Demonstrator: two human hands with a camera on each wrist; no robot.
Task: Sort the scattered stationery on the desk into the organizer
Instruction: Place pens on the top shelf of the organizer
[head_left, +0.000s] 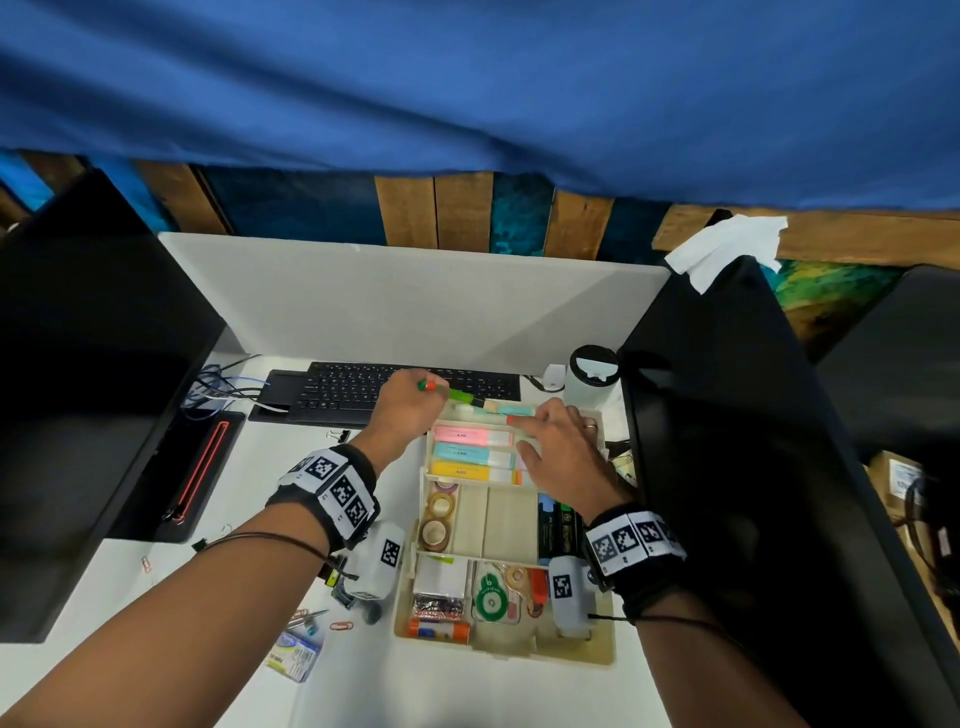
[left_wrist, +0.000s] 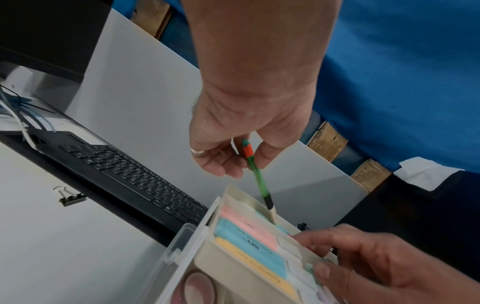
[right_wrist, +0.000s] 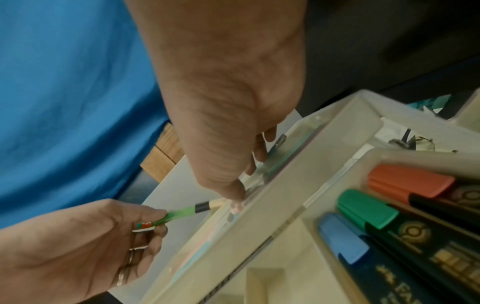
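white worktop, black keyboard: cream plastic compartmented organizer; left hand fingers pinching green translucent mechanical pencil, tip at rear slot; right hand fingers spread over pastel highlighters.

Partial "FA" readable on blue-capped marker; highlighter and box labels too blurred.

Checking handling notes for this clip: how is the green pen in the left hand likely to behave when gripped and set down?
The green pen looks thin and straight, so probably stiff and light. The left hand pinches it near its orange end, tip toward the organizer. Its round, glossy barrel could slip or roll if laid on the flat desk.
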